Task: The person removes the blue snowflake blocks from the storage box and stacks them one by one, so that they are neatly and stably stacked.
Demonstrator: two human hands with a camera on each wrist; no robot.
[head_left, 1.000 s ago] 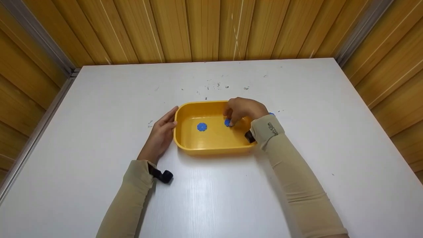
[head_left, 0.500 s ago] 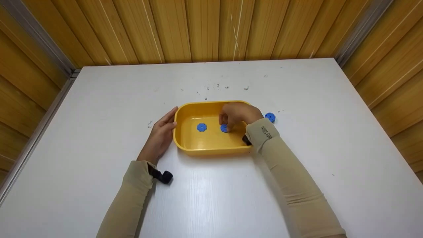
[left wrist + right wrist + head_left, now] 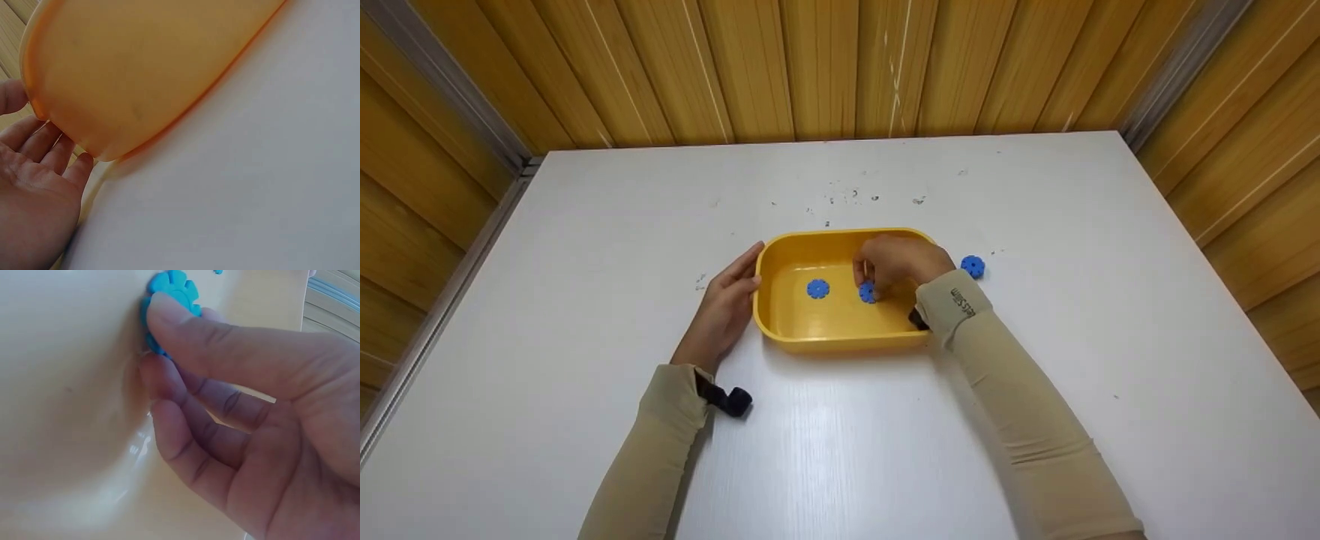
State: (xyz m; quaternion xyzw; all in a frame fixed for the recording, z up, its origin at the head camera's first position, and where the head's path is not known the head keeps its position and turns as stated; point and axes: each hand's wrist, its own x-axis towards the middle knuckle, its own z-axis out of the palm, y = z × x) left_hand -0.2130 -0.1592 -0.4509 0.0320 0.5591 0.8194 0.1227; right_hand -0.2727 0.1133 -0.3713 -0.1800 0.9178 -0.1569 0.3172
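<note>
A yellow plastic tub point(image 3: 840, 326) stands on the white table. My left hand point(image 3: 727, 304) rests against the outside of its left end, fingers nearly straight along the wall and thumb at the rim. Inside the tub, my right hand point(image 3: 896, 259) pinches a blue notched disc point(image 3: 867, 292) between thumb and fingers. The right wrist view shows that disc point(image 3: 179, 289) tilted, partly covered by the thumb. To its left another blue notched disc point(image 3: 818, 289) lies flat on the tub floor. My right wrist and sleeve cover part of the tub's right end.
A third blue notched disc point(image 3: 973, 266) lies on the table point(image 3: 1035, 202) just beyond the tub's right end, near my right sleeve. Yellow wood-patterned panels point(image 3: 817, 67) border the table's back and sides. Dark scuffs mark the tabletop behind the tub.
My right hand has moved a little left and toward me inside the tub, carrying the pinched disc. The disc on the table is now uncovered. My left hand and the tub stay put.
</note>
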